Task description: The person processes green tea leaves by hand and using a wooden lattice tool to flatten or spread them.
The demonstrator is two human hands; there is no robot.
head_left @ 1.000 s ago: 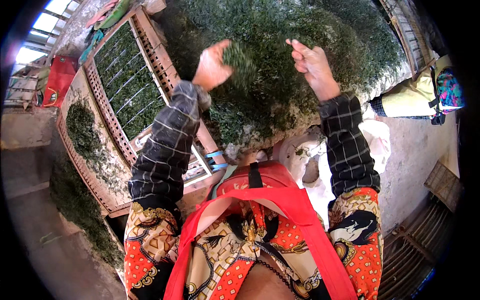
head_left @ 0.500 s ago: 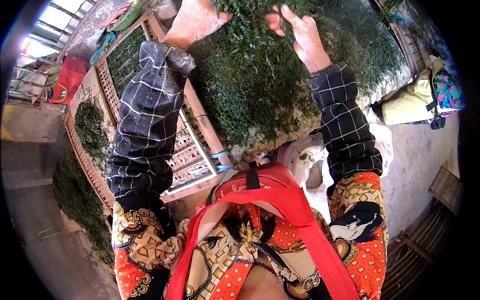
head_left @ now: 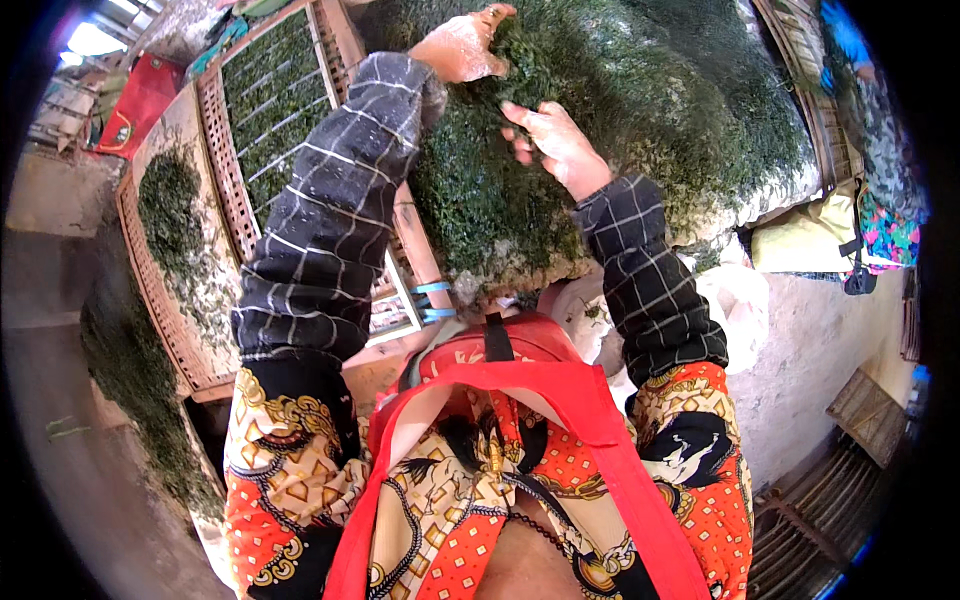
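Dark-green leaf heap (head_left: 660, 110) across upper center of frame.
Left hand (head_left: 462, 45), top center: thumb spread from fingers, grip unclear. Right hand (head_left: 560, 145), below and right: fingers part-curled, can't tell if holding. Slatted rack (head_left: 222, 160) upper left, red bag (head_left: 140, 105) beyond.

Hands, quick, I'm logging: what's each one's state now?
Left hand: open, at the green leaf pile.
Right hand: partly curled; whether holding anything can't be told.
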